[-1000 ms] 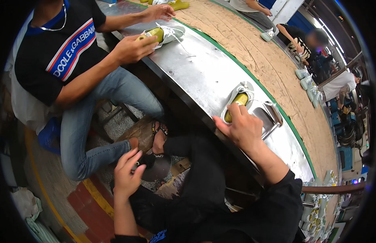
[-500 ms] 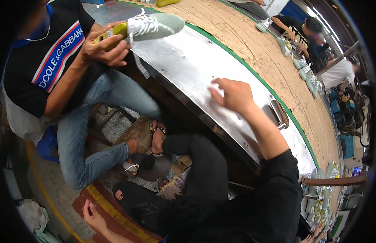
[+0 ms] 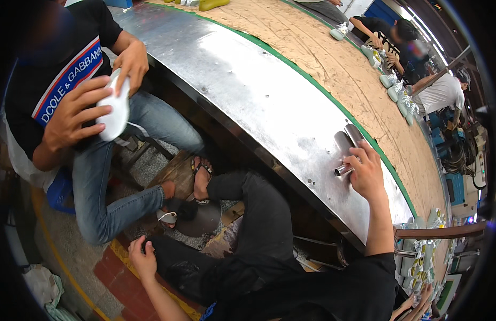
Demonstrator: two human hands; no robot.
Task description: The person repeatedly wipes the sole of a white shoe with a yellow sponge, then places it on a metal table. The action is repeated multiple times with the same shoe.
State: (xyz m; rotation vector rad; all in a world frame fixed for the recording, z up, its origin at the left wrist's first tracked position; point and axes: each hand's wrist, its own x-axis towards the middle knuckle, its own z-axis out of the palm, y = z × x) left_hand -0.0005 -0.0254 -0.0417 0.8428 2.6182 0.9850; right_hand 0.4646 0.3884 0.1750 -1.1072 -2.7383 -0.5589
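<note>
right hand (image 3: 367,174) is gripping a short metal cylinder (image 3: 342,170) on the steel table (image 3: 248,91), steadying it upright; left hand (image 3: 142,259) is resting loosely curled on the near knee (image 3: 170,257).

Bare steel desk (image 3: 248,91) runs open to left of right hand (image 3: 367,174); free passage there. Obstacle at fingertips: metal cylinder (image 3: 342,170) w/ raised fixture just beyond. Left hand (image 3: 142,259) sits low by knee; neighbour's leg (image 3: 114,214) and sandalled feet crowd space ahead of it.
</note>
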